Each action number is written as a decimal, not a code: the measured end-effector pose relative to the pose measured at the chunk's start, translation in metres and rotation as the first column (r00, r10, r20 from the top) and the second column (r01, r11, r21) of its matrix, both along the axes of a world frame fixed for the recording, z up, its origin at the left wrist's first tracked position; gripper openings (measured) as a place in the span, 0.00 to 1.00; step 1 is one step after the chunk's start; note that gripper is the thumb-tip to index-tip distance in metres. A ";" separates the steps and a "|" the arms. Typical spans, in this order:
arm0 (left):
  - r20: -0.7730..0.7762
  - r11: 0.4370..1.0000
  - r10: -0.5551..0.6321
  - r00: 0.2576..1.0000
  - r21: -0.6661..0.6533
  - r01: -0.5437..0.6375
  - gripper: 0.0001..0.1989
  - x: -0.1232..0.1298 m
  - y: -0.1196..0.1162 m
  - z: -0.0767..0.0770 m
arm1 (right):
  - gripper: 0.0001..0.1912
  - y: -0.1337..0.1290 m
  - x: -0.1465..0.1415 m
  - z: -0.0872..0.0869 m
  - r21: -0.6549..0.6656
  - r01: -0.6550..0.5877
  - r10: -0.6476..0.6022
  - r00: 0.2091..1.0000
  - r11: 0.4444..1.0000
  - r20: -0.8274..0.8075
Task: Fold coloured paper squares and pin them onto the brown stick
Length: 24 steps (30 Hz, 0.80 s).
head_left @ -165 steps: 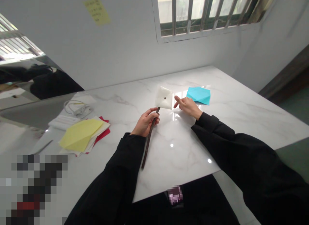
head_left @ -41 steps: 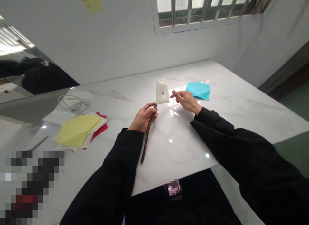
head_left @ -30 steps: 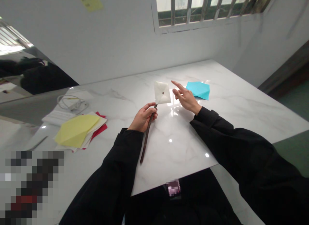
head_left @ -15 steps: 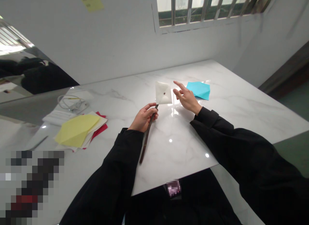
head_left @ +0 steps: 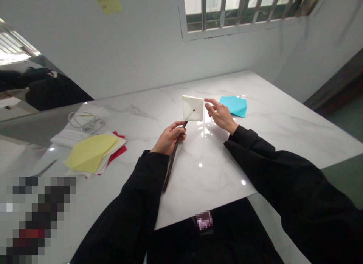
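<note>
My left hand (head_left: 168, 139) is closed around the brown stick of a white paper pinwheel (head_left: 188, 115). The stick slants from the paper down toward the table's front edge. Folded paper with a dark dot at its centre forms the pinwheel's head, just above my left fingers. To its right is my right hand (head_left: 219, 114), fingers apart and holding nothing. My right index fingertip is at the paper's upper right corner; whether it touches, I cannot tell. Behind my right hand, a blue sheet of folded paper (head_left: 238, 105) lies on the table.
On the left of the white marbled table (head_left: 215, 184) lie yellow paper (head_left: 87, 152), with white and red sheets (head_left: 117, 154) under it, and a coiled white cable (head_left: 93, 122). A thin grey tool (head_left: 47, 166) lies nearer. Behind the table rises a wall with a barred window.
The pinwheel's paper head has turned slightly on the stick. My right index finger has come lower, to its right corner. My left hand stays in place.
</note>
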<state>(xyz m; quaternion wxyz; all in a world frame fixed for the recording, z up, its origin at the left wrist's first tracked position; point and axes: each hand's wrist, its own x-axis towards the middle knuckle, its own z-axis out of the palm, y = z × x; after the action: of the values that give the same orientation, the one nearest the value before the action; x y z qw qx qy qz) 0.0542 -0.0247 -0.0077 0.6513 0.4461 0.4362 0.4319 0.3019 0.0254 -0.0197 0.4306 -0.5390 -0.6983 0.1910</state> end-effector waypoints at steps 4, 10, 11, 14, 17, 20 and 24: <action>0.017 1.000 0.005 1.000 -0.009 -0.005 0.23 -0.001 0.000 0.000 | 0.36 0.001 0.000 -0.001 -0.035 0.014 -0.013 0.999 0.999 0.038; 0.021 1.000 0.015 1.000 -0.012 -0.015 0.23 0.000 -0.001 0.001 | 0.36 0.001 0.001 0.000 -0.045 0.055 -0.053 0.997 0.997 0.058; 0.021 1.000 0.014 1.000 -0.011 -0.014 0.23 0.000 -0.001 0.001 | 0.35 0.000 0.001 0.002 -0.024 0.043 -0.042 0.999 0.999 0.033; 0.024 1.000 0.012 1.000 -0.011 -0.012 0.23 0.000 -0.001 0.001 | 0.35 -0.002 0.000 0.004 0.001 -0.003 0.003 1.000 1.000 -0.005; 0.027 1.000 0.015 1.000 -0.012 -0.014 0.23 0.000 -0.001 0.001 | 0.40 0.000 0.001 0.001 -0.065 -0.036 0.039 0.998 0.997 0.045; 0.030 1.000 0.021 0.999 -0.012 -0.020 0.23 -0.001 0.000 0.001 | 0.44 0.002 0.002 -0.002 -0.078 -0.014 0.019 0.998 0.997 0.064; 0.022 1.000 0.022 1.000 -0.013 -0.022 0.24 -0.002 0.000 -0.001 | 0.37 0.000 0.002 0.000 0.017 0.017 -0.017 1.000 1.000 -0.013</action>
<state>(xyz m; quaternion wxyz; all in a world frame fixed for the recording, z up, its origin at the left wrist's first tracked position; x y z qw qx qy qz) 0.0524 -0.0246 -0.0084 0.6543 0.4321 0.4364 0.4412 0.3037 0.0258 -0.0201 0.4413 -0.5400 -0.6924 0.1850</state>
